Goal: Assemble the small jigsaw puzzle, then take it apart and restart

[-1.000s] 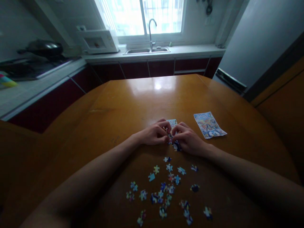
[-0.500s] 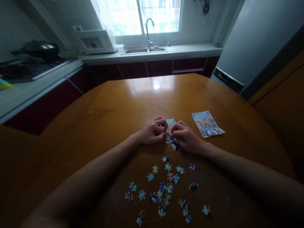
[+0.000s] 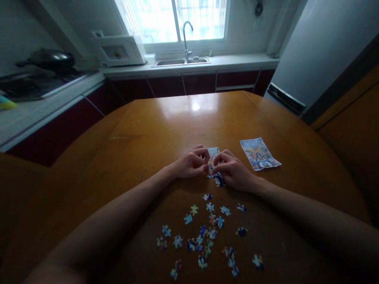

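Observation:
A partly joined jigsaw puzzle (image 3: 212,153) lies flat on the wooden table, mostly covered by my hands. My left hand (image 3: 192,163) is at its left edge, fingers curled and thumb tip against the pieces. From the right, my right hand (image 3: 232,169) closes its thumb and fingers on the puzzle's other side. Exactly which piece each hand grips is hidden by the fingers. A dark blue and white section (image 3: 219,180) of the puzzle shows below the right fingers. Nearer to me, several loose jigsaw pieces (image 3: 199,242) are scattered between my forearms.
A printed picture sheet (image 3: 259,154) lies right of my hands on the wooden table (image 3: 166,130). Beyond the table stand a counter with a sink (image 3: 170,62), a microwave (image 3: 120,51) and a stove with a black pan (image 3: 53,60). A fridge (image 3: 328,51) is at right.
The view has shifted very slightly. Both hands keep their places at the puzzle, with barely any finger movement, and the loose pieces lie as before.

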### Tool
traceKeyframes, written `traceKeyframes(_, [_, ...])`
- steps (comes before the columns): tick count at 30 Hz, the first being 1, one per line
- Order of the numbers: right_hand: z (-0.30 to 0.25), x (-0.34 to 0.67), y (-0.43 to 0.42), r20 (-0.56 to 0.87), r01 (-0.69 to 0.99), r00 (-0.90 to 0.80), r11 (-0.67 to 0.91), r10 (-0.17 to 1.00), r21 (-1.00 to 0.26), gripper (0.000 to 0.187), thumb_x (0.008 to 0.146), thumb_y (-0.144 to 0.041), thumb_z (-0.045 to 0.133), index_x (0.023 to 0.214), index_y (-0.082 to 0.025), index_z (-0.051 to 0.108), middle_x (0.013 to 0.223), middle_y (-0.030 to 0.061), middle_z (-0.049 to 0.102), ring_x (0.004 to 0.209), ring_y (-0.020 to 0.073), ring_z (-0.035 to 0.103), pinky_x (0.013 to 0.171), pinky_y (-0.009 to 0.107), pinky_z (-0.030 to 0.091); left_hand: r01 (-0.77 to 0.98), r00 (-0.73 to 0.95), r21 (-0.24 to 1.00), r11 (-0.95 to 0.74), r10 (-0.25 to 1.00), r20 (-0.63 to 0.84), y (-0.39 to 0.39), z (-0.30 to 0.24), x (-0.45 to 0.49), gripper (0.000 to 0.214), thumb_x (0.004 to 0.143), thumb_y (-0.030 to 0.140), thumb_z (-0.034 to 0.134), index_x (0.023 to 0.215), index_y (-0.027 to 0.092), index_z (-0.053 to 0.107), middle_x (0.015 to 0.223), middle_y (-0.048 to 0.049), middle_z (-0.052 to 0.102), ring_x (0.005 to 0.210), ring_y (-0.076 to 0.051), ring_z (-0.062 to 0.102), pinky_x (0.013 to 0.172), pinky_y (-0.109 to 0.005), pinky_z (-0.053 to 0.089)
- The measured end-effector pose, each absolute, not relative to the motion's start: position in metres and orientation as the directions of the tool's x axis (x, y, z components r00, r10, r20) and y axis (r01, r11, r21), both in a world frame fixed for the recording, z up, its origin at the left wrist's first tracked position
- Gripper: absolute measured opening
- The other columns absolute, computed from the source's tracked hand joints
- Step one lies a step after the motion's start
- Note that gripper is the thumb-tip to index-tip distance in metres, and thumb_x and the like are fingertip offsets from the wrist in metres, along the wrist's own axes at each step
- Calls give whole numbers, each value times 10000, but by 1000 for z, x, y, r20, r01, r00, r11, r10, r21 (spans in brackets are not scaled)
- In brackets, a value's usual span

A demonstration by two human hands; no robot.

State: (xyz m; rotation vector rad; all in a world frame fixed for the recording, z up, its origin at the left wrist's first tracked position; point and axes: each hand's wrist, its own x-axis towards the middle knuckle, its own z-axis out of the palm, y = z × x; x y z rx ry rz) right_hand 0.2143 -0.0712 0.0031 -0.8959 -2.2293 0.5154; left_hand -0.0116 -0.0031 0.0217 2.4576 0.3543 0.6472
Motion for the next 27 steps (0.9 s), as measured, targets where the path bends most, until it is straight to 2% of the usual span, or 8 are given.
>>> traceKeyframes(11, [4,214,-71,419,467,-555,686,719,-558,324,813,2,572,844,-263,755,960,44,608,996,212,502,895,387,460,84,891,541,-837,306,335,-2,18,-12,271,906,270,575,686,198,718,852,-56,571,877,-189,503,849,-350,435])
traceKeyframes(20, [4,213,-70,414,447,-553,677,723,-585,315,809,11,563,842,-246,742,963,45,625,991,209,508,893,384,459,92,904,542,-835,299,307,-3,21,-10,279,932,306,565,736,203,735,851,-54,588,870,-183,517,866,-348,434])
traceKeyframes(23, [4,213,-70,441,438,-532,681,723,-587,290,807,9,563,814,-225,732,928,47,636,969,207,516,881,381,458,112,875,551,-827,345,340,-2,19,-11,294,921,285,558,691,183,710,851,-56,586,860,-183,508,833,-340,431])
traceKeyframes(27, [2,213,-68,478,471,-436,646,763,-601,264,817,1,544,759,-200,706,874,48,645,924,205,521,844,375,457,234,780,540,-809,487,392,0,15,-11,342,926,283,521,638,171,667,827,-52,557,862,-186,491,793,-330,428])
